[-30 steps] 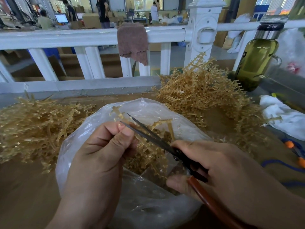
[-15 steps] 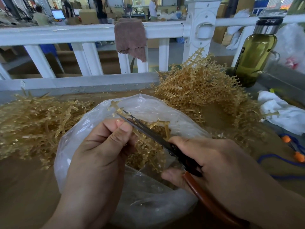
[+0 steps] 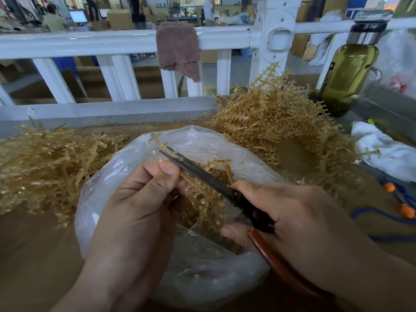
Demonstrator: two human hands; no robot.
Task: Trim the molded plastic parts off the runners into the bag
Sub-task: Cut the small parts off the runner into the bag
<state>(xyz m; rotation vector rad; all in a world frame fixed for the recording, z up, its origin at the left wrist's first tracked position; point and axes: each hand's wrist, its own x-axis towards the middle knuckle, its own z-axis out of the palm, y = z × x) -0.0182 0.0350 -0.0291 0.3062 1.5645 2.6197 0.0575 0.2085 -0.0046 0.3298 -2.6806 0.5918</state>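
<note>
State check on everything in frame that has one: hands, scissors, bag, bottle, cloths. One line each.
left hand, pinching the runner over the bag
right hand, gripping the scissors by the handles
scissors, blades nearly closed on the runner
bag, mouth open, gold pieces inside
bottle, upright, capped
brown cloth, draped over the rail
white rag, crumpled

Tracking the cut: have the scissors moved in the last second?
Yes. Against the bag, the scissors have closed on the runner, their tip edging slightly left.
</note>
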